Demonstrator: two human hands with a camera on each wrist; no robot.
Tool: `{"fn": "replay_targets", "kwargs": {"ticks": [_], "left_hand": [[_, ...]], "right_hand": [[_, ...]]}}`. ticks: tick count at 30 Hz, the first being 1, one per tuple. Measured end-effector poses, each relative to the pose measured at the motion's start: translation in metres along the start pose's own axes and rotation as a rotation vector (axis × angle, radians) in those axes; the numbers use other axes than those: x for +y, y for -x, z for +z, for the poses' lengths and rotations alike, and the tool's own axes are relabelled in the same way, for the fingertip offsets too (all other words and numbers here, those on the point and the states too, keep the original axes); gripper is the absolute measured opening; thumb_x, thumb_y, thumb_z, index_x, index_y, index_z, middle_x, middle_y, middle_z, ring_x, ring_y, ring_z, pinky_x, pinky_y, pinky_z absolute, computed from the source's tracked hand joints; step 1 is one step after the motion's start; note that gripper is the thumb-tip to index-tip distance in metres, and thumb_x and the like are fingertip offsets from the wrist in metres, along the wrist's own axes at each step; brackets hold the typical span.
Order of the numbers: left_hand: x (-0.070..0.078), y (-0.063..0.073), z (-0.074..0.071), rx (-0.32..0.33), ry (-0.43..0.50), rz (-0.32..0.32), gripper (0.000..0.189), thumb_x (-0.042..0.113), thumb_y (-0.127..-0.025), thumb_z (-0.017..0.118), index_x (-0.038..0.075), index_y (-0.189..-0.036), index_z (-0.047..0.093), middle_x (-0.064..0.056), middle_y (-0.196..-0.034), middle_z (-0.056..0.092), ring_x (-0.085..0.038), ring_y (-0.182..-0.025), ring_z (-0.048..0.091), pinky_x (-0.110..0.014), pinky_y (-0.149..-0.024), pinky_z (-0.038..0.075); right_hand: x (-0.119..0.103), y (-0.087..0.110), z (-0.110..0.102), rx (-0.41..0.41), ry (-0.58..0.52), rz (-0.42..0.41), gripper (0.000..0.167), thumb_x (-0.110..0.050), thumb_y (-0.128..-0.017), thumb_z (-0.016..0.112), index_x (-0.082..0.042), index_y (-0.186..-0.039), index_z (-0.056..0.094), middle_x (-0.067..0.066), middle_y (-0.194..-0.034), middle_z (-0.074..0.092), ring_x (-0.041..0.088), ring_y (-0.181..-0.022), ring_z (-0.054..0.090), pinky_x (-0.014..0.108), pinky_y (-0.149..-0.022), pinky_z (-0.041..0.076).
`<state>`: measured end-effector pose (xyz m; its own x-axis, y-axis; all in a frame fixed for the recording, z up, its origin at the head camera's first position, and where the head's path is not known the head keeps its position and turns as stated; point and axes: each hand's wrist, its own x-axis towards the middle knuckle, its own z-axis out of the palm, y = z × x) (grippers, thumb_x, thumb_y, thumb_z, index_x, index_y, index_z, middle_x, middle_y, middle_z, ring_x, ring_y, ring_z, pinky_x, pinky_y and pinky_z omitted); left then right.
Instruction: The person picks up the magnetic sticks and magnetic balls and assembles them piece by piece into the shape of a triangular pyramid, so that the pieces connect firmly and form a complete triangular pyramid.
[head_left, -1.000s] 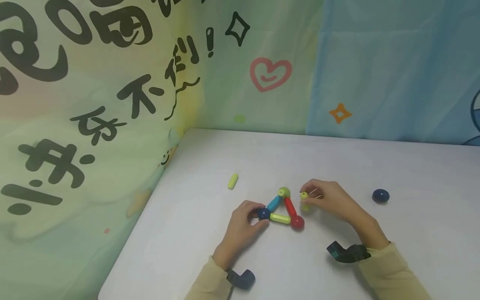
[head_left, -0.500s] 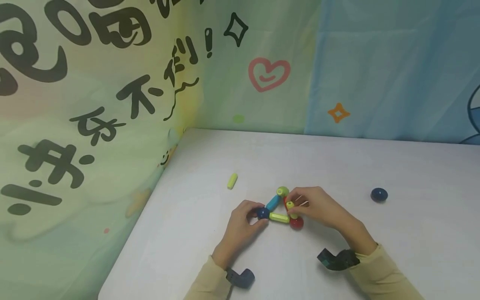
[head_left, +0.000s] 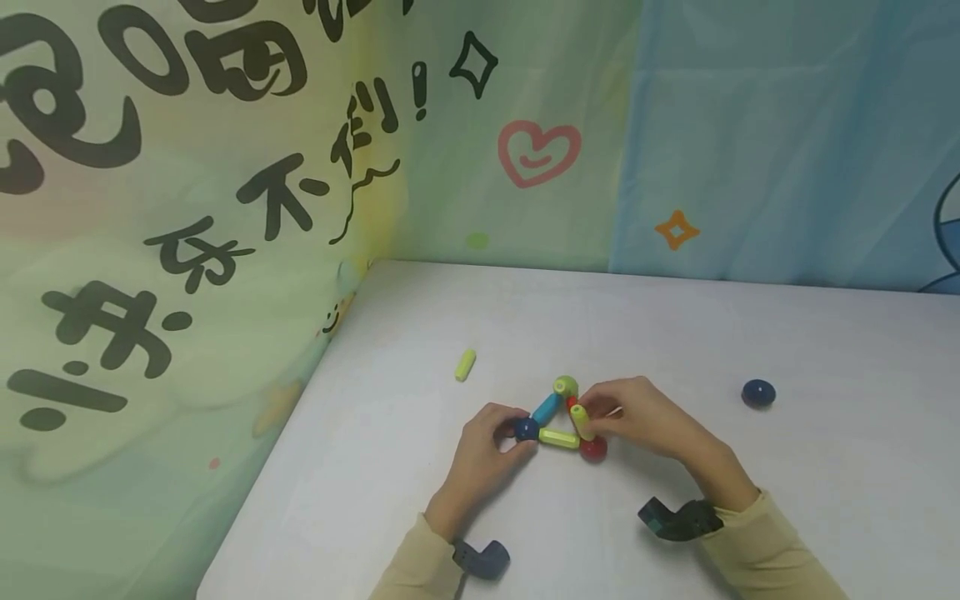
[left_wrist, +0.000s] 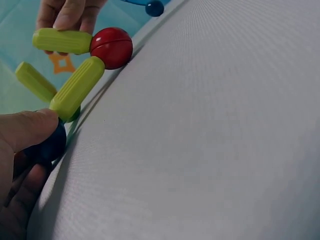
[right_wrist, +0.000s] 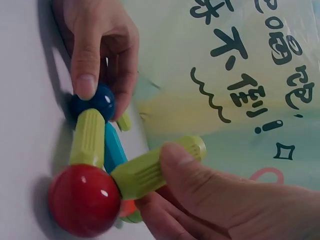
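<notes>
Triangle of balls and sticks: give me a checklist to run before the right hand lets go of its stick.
1. Left hand holding the dark blue ball at its corner: ok.
2. Held stick meeting the red ball: ok, one end touches it in both wrist views.
3. Held stick firmly fixed there: cannot tell, contact alone doesn't show it.
4. Right hand free: not ok, its grip is on the held stick.
5. Loose stick out of the way: ok, it lies apart from the triangle.
6. Spare ball clear of both hands: ok.
</notes>
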<state>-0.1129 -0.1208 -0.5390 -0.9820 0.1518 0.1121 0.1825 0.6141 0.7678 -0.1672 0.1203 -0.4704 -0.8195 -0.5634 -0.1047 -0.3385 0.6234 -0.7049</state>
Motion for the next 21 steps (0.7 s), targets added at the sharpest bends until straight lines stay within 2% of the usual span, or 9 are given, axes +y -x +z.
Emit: {"fn": "replay_targets", "kwargs": {"ticks": [6,11,13,15,18,21], "left_hand": [[-0.001,-0.001,-0.002,0.021,0.017,0.004,0.038,0.023,-0.081,0.074,0.018,-0.117,0.061,0.004,-0.110,0.060,-0.006,-0.100,0.061,-0.017,-0.089,0.049],[0.000,-0.004,-0.003,0.015,0.032,0.032,0.038,0.022,-0.081,0.075,0.015,-0.116,0.062,0.003,-0.109,0.061,-0.006,-0.099,0.061,-0.017,-0.088,0.050],[0.001,-0.005,-0.005,0.015,0.028,0.044,0.037,0.021,-0.080,0.076,0.014,-0.114,0.063,0.002,-0.108,0.062,-0.006,-0.097,0.061,-0.016,-0.086,0.050],[0.001,-0.005,-0.007,0.017,0.022,0.049,0.037,0.021,-0.079,0.077,0.014,-0.113,0.064,0.002,-0.106,0.062,-0.006,-0.095,0.061,-0.016,-0.084,0.051],[-0.001,-0.005,-0.009,0.006,0.018,0.051,0.036,0.022,-0.079,0.077,0.014,-0.112,0.065,0.002,-0.106,0.063,-0.004,-0.092,0.060,-0.016,-0.082,0.051],[-0.003,-0.004,-0.011,-0.020,0.030,0.049,0.036,0.022,-0.079,0.077,0.014,-0.111,0.065,0.002,-0.106,0.064,-0.003,-0.090,0.060,-0.016,-0.082,0.051]], "right_hand": [[-0.002,-0.008,-0.003,-0.006,0.018,-0.038,0.027,-0.021,-0.082,0.074,-0.009,-0.106,0.069,-0.003,-0.092,0.072,0.014,-0.088,0.067,0.033,-0.077,0.056],[0.007,-0.018,-0.030,0.041,-0.014,0.041,0.031,-0.028,-0.087,0.069,-0.011,-0.113,0.067,0.002,-0.104,0.071,0.022,-0.099,0.065,0.043,-0.088,0.054],[0.012,-0.033,-0.042,0.035,-0.017,0.052,0.032,-0.028,-0.090,0.065,-0.010,-0.117,0.066,0.005,-0.108,0.070,0.025,-0.102,0.064,0.045,-0.089,0.053],[0.015,-0.053,-0.050,-0.002,0.016,0.023,0.033,-0.028,-0.091,0.064,-0.009,-0.118,0.064,0.006,-0.109,0.069,0.025,-0.102,0.064,0.044,-0.088,0.053],[0.015,-0.089,-0.053,-0.104,0.078,-0.058,0.031,-0.024,-0.092,0.063,-0.008,-0.118,0.065,0.006,-0.108,0.069,0.025,-0.103,0.065,0.042,-0.086,0.054],[0.012,-0.119,-0.045,-0.220,0.126,-0.108,0.030,-0.023,-0.091,0.063,-0.011,-0.119,0.065,0.003,-0.106,0.069,0.024,-0.105,0.064,0.039,-0.087,0.054]]}}
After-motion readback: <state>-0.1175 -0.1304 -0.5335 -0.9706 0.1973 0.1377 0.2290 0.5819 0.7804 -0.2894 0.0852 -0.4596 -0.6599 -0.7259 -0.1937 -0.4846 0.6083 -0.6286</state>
